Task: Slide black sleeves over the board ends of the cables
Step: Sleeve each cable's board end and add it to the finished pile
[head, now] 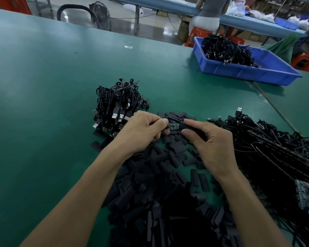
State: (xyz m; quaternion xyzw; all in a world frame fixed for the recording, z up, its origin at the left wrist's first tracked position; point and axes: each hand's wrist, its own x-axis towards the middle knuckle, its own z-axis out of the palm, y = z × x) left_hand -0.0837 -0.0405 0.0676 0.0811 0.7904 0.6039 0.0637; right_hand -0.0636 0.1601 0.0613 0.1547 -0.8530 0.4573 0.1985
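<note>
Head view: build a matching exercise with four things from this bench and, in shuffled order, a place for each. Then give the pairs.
Things
1. green board
2. blue bin
3. pile of loose sleeves
4. coiled cable bundle

Places
A. far right of the table
B. just beyond the left hand
C. pinched by the left hand, facing the single sleeve held by the right hand
D. under the forearms, nearest the camera

Pairs: 1-C, 2-A, 3-D, 4-B
</note>
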